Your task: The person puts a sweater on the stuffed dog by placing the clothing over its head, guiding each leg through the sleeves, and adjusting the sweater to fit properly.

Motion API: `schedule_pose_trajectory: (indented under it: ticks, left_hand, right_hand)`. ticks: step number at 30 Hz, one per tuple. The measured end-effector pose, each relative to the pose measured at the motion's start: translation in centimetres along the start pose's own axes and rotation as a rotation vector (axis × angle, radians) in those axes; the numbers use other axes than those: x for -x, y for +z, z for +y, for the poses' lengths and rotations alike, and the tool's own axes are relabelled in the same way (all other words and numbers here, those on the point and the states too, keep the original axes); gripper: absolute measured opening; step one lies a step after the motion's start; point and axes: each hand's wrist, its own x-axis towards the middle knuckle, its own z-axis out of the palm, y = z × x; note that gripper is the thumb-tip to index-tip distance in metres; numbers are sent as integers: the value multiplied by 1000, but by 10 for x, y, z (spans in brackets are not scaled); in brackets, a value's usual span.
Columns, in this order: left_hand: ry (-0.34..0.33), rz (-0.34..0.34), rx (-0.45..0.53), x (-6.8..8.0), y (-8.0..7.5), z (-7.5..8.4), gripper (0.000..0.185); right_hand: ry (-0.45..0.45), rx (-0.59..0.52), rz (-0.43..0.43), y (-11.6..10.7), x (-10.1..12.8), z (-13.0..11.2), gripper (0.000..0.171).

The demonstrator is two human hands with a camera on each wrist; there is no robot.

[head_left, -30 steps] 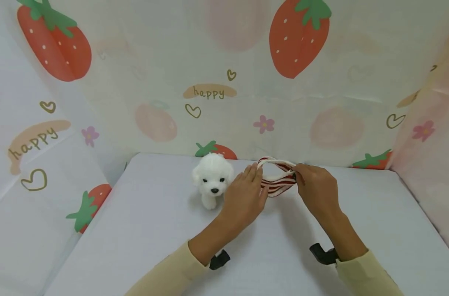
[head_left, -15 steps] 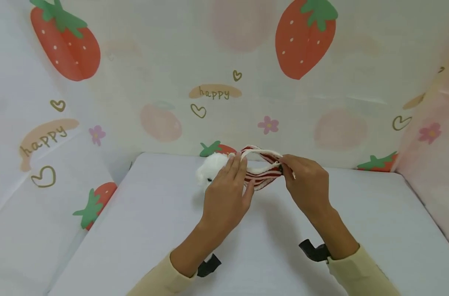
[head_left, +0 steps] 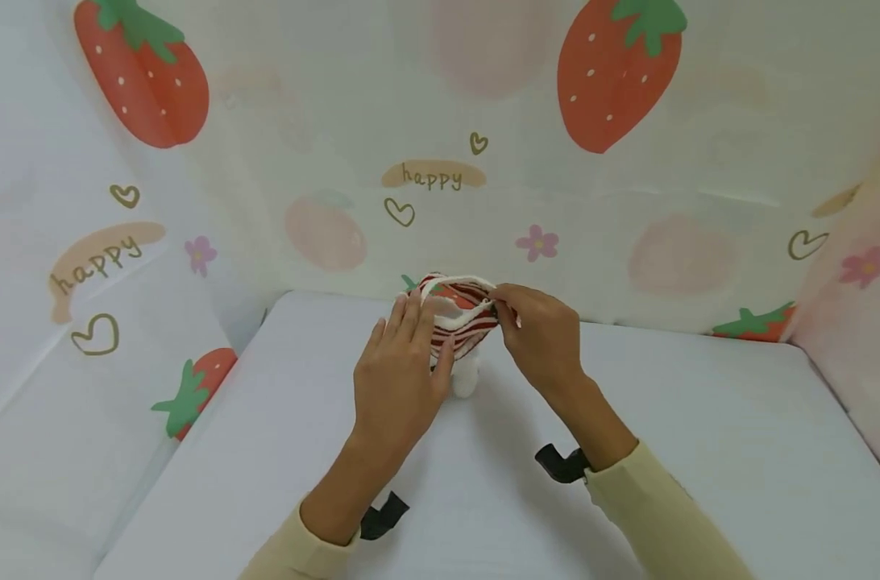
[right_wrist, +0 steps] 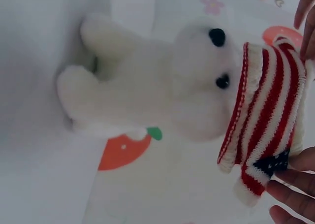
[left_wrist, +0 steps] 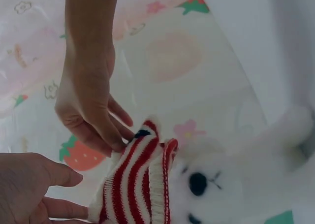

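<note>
Hands meet at the centre of the head view over a white toy dog (right_wrist: 147, 96) standing on the pale table (head_left: 665, 451). The left hand (head_left: 400, 379) pinches one side of a red-and-white striped knitted hat (head_left: 458, 314), fingers stretched along its rim. The right hand (head_left: 545, 338) pinches the opposite side. The hat's opening sits against the top of the dog's head.

Both hands (head_left: 469, 354) have carried the striped knit hat (head_left: 460, 312) leftward from beside the white plush dog (right_wrist: 162, 91) to over its head; the dog's face is now hidden in the head view.
</note>
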Motion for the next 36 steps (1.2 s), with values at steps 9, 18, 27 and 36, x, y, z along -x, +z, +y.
schedule_pose_trajectory:
  ticks: [9, 18, 27, 36]
  left_hand:
    - [-60, -77, 4, -1, 9, -10, 56]
    - [-87, -98, -6, 0, 12, -13, 56]
    - [-117, -120, 14, -2, 13, -17, 57]
    - [-98, -95, 38, -2, 13, -20, 57]
  right_hand:
    - [39, -23, -89, 12, -1, 1, 22]
    - [370, -92, -5, -6, 22, 13, 18]
    - [755, -585, -477, 14, 31, 10, 34]
    - [1094, -922, -390, 38, 24, 0, 34]
